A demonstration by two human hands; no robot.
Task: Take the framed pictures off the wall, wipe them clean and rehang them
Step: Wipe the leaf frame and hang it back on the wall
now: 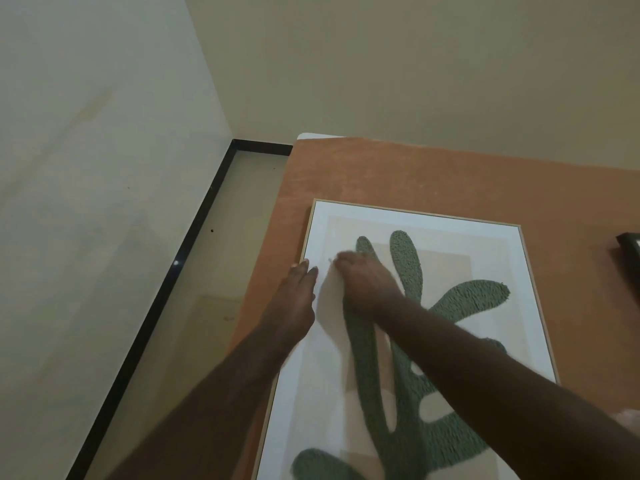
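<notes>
You laid your left hand, fingers straight and together, on the framed picture to steady it while your right hand, fingers curled on something blurred, wiped.

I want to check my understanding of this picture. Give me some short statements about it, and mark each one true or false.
1. The framed picture hangs on the wall. False: it lies flat on the orange surface.
2. The left hand rests at the frame's left edge. True.
3. The picture shows a red flower. False: a green plant shape.
4. The right hand is on the picture's face. True.
5. A dark object lies at the right edge. True.
</notes>
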